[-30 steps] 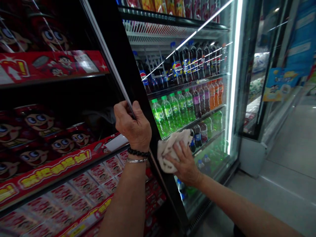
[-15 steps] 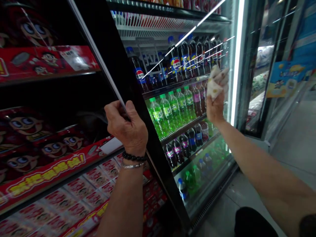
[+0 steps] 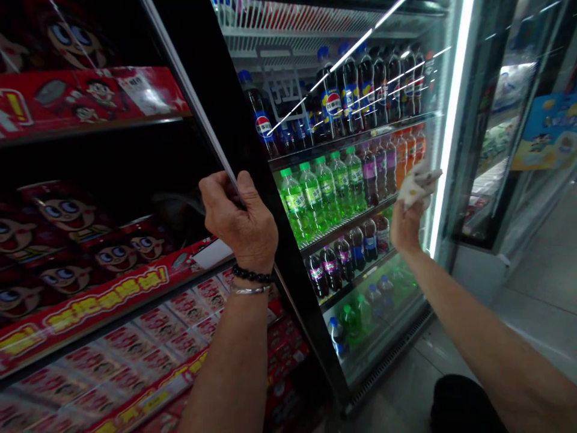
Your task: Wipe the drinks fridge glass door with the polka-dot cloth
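My left hand (image 3: 241,219), with a black bead bracelet and a metal bangle at the wrist, is closed around the pale metal edge strip (image 3: 193,99) of the black-framed cooler door (image 3: 252,120). My right hand (image 3: 409,225) presses a crumpled whitish cloth (image 3: 415,186) with yellow spots to the door's glass, near its right side. Fingertips show at the cloth's upper right; the rest of the fingers are covered by it. Behind the glass stand cola bottles (image 3: 333,99), green soda bottles (image 3: 311,192), and purple and orange drinks.
On the left, shelves carry red packs (image 3: 67,213) with cartoon faces and small cartons (image 3: 130,355). A bright light strip (image 3: 451,120) runs down the cooler's right side. Farther right are another chilled case (image 3: 500,114), a blue sign (image 3: 545,135) and grey floor tiles (image 3: 536,337).
My right hand has slid the cloth down and slightly right across the glass. My left hand keeps its hold on the door edge. The whole view has shifted a little.
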`<state>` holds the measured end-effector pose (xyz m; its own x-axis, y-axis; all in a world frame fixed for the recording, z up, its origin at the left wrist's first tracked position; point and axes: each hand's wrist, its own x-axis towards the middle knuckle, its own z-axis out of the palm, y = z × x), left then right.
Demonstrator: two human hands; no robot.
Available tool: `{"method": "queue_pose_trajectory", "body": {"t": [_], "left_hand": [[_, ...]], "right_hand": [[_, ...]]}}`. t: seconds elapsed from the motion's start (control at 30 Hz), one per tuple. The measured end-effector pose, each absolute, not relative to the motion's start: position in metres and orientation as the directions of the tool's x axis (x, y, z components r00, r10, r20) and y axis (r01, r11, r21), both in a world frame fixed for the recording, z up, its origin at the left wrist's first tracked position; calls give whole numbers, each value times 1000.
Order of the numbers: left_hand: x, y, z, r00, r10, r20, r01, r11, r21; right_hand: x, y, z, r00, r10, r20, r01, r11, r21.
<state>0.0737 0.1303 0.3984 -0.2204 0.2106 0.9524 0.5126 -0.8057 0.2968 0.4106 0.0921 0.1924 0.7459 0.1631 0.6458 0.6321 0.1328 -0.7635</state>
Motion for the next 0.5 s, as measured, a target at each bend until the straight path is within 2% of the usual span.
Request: {"method": "queue_pose_trajectory", "body": {"t": [0.1, 0.13, 0.2, 0.27, 0.3, 0.4, 0.5], "left_hand": [[74, 131, 399, -220, 211, 952, 515, -804, 297], [74, 132, 399, -222, 208, 953, 519, -802, 296], [75, 133, 399, -227, 197, 954, 521, -803, 290], [75, 134, 399, -231, 177, 957, 513, -813, 275], [75, 134, 400, -233, 165, 958, 506, -821, 265], [75, 133, 401, -235, 135, 963, 470, -851, 234], [75, 131, 402, -234, 108, 966, 427, -882, 201]], "right_hand": [[300, 70, 184, 562, 279, 779, 766, 180, -617], [265, 60, 178, 422, 349, 837, 837, 204, -507], [208, 42, 158, 92, 401, 911, 941, 265, -211], [172, 29, 130, -196, 413, 889, 939, 341, 48], [165, 25, 114, -295, 406, 865, 918, 372, 138], [175, 23, 79, -432, 368, 824, 871, 407, 275], [222, 31, 78, -403, 349, 846, 890, 363, 274]]}}
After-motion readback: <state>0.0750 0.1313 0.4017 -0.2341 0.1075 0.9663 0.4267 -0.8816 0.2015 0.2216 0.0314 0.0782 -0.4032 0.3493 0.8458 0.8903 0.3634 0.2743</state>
